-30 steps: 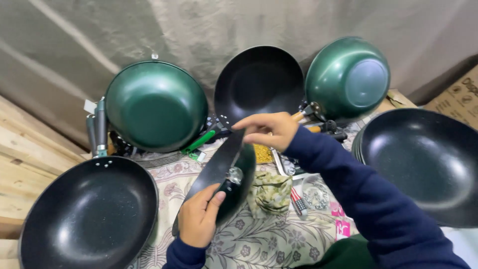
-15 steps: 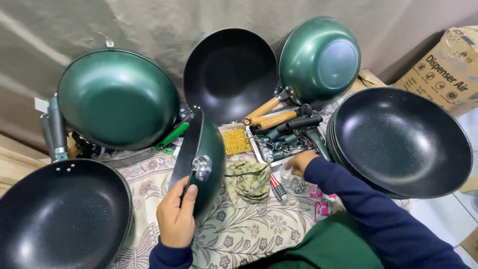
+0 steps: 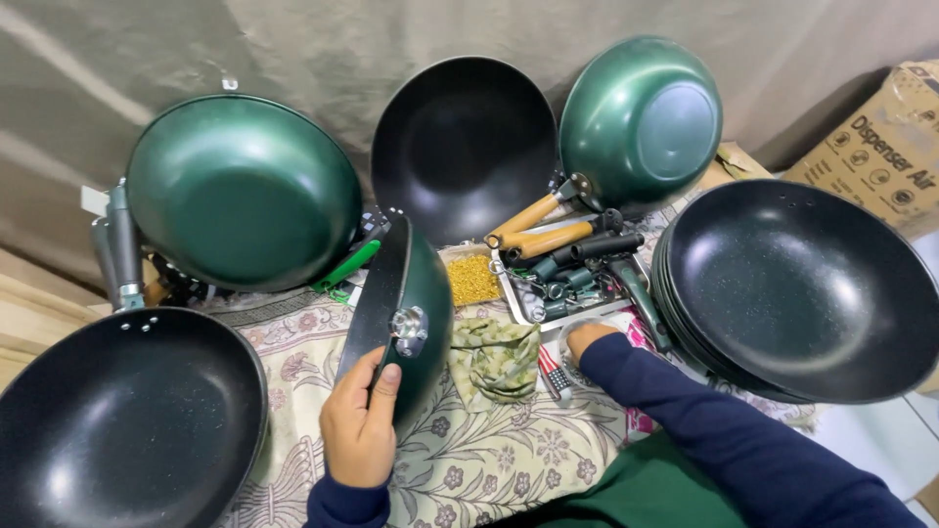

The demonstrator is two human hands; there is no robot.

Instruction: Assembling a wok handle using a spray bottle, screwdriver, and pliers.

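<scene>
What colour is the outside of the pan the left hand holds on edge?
Dark green, with a black inside; the pan shows clearly in the head view.

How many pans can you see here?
6, at least: one in the left hand, a green pan upper left, black pan lower left, two propped at back, and a stack right, hiding more.
</scene>
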